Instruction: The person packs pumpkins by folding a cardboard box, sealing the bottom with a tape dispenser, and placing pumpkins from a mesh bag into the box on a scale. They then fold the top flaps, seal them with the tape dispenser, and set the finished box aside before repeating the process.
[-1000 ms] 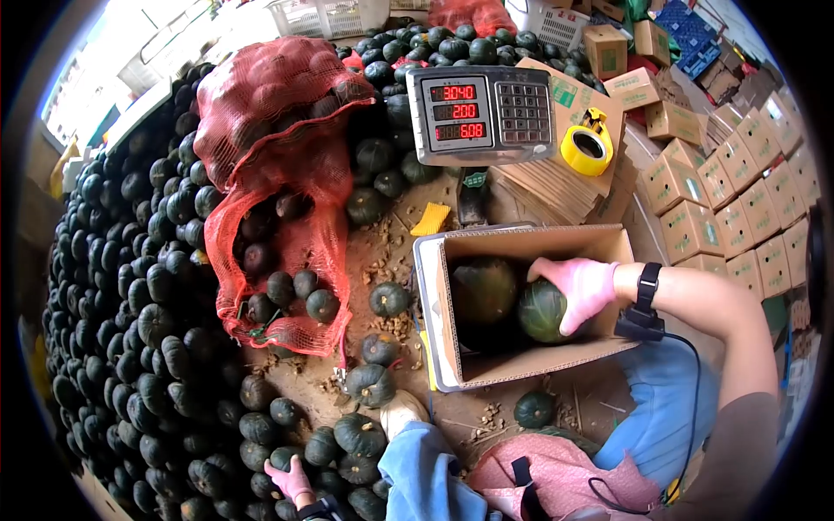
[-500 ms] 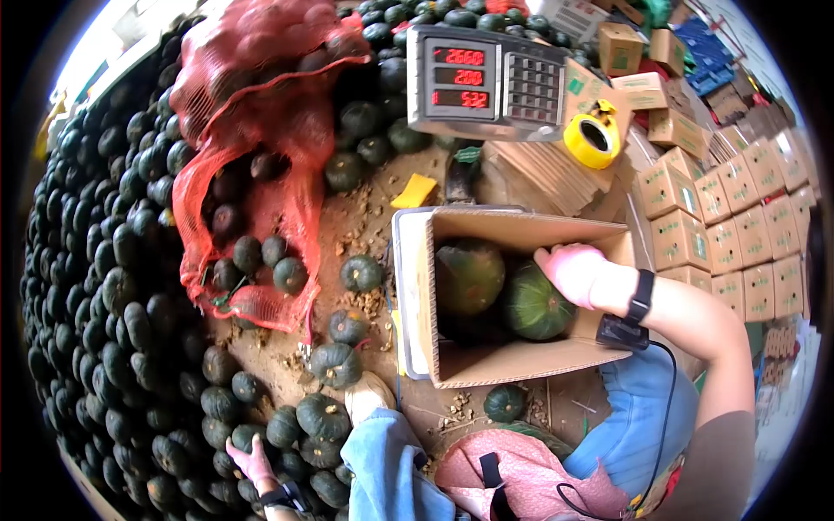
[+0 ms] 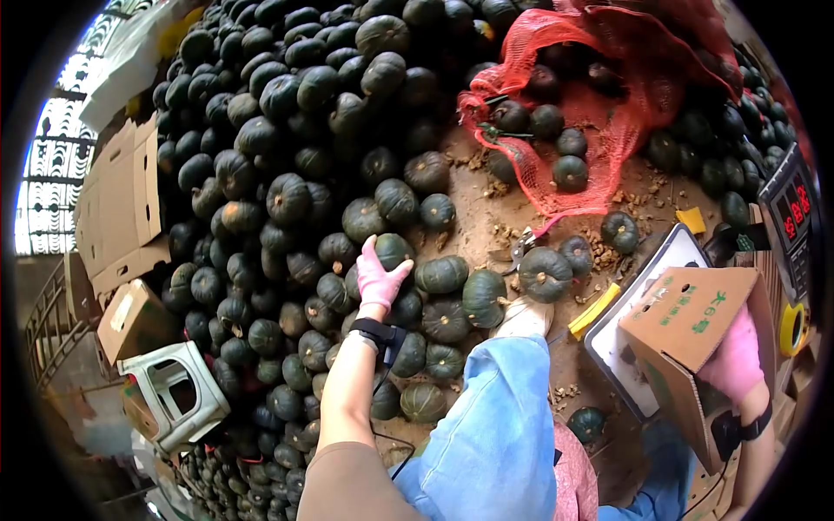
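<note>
My left hand (image 3: 380, 278), in a pink glove with a black wrist device, reaches into the heap of dark green squashes (image 3: 287, 174). Its spread fingers lie against one squash (image 3: 395, 250) without lifting it. My right hand (image 3: 737, 358), also pink-gloved, is at the open mouth of a cardboard box (image 3: 691, 317) at the right. Its fingers are hidden behind the box wall, so its grip cannot be read. The box stands on a white scale platform (image 3: 647, 269). My blue-trousered leg (image 3: 499, 417) and pale shoe (image 3: 524, 318) lie between the two hands.
A red net sack (image 3: 608, 78) with several squashes spills open at the top right. The scale's red display (image 3: 795, 208) and a yellow tape roll (image 3: 790, 330) sit at the right edge. Loose squashes (image 3: 546, 273) lie on the dirt floor. A grey stool (image 3: 174, 391) and cardboard boxes (image 3: 122, 200) stand at the left.
My view has swung left toward the heap. My left hand moved up onto a squash in the pile. My right hand let go of the squash inside the box and stays at its mouth.
</note>
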### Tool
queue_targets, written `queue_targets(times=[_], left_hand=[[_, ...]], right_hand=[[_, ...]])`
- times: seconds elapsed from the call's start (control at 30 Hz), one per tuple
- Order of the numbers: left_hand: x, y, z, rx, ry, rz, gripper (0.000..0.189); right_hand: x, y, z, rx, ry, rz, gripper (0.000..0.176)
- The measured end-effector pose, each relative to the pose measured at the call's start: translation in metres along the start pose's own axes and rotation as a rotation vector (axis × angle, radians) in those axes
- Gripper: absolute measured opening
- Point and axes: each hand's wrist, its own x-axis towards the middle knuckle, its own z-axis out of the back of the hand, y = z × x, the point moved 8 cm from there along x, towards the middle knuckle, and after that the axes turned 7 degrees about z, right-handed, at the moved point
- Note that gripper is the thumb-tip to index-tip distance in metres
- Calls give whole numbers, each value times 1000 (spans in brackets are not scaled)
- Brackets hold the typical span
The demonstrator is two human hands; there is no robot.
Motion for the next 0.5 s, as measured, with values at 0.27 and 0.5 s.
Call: queue_targets(times=[0.27, 0.5], left_hand=[[-31, -52, 18, 317, -169, -435, 89], [-110, -110, -37, 196, 442, -331, 76]], right_hand=[[-41, 13, 9, 360, 114, -361, 65], [-179, -2, 48, 841, -811, -573, 63]])
